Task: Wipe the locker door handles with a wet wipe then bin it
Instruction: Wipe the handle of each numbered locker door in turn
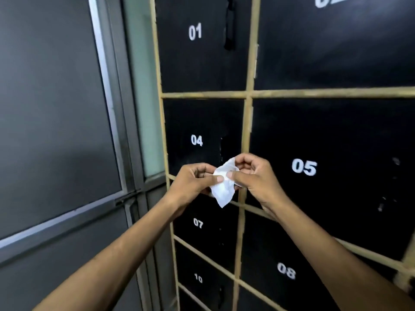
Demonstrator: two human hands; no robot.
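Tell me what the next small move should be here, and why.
Probably carry the wet wipe up to the handle of door 04 and begin wiping. The left hand and the right hand both pinch the crumpled wipe in front of the lockers, not yet on any handle, and that dark handle looks nearest, just above the hands.

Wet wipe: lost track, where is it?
Head view, centre: the wet wipe is pinched between left hand and right hand, by the lower right corner of door 04.
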